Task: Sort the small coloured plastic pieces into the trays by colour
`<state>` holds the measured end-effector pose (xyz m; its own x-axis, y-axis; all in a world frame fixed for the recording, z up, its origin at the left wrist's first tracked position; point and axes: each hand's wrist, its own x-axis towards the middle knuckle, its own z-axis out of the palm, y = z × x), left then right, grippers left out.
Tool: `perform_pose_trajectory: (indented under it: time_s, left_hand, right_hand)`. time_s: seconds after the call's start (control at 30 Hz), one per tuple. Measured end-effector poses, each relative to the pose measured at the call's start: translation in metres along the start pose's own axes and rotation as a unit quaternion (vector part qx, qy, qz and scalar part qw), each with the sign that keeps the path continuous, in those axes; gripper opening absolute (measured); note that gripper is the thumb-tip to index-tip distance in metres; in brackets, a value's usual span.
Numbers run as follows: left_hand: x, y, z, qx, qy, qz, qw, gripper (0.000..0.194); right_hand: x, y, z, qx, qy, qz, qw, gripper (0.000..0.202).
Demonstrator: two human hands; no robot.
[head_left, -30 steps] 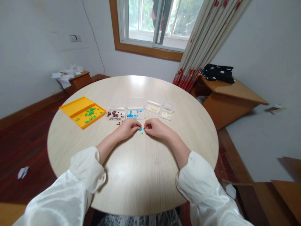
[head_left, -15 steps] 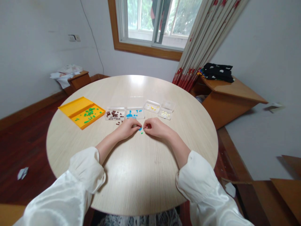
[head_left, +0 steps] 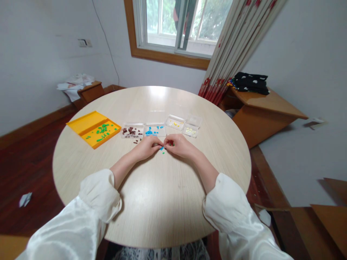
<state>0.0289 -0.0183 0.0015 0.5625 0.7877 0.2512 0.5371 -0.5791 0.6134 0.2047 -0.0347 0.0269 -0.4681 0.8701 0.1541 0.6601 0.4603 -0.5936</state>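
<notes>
My left hand (head_left: 148,147) is closed in a pinch on a small blue building brick (head_left: 162,148) over the middle of the table. Opposite it, my right hand (head_left: 177,145) is pinched too, its fingertips meeting the left ones at the brick. Whatever lies between the right fingers is too small to make out. A tiny green brick (head_left: 163,153) rests on the wood just below the fingertips. Behind the left hand, a clear box holds blue bricks (head_left: 149,133), and a few brown bricks (head_left: 135,142) lie loose beside its wrist.
On the round table (head_left: 162,202), an open yellow case (head_left: 86,121) with green bricks stands at left. A clear box of brown bricks (head_left: 131,131) is nearer the middle. Behind my right hand are clear boxes with yellow bricks (head_left: 176,124) and pale bricks (head_left: 190,130).
My right hand has shifted slightly left, closing the small gap to my left fingertips at the blue brick. My left hand has stayed in place.
</notes>
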Motion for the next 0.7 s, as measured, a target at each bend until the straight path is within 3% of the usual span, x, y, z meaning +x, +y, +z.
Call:
perform_pose_trajectory:
  time_s: [0.2, 0.7]
  left_hand:
    - [0.000, 0.004, -0.001, 0.005, -0.007, -0.009, 1.000, 0.016]
    - [0.000, 0.006, 0.000, -0.015, -0.002, -0.018, 1.000, 0.016]
  right_hand:
    - [0.001, 0.010, 0.004, 0.036, -0.015, -0.042, 0.998, 0.015]
    - [0.005, 0.016, 0.009, 0.028, -0.017, -0.043, 0.999, 0.008]
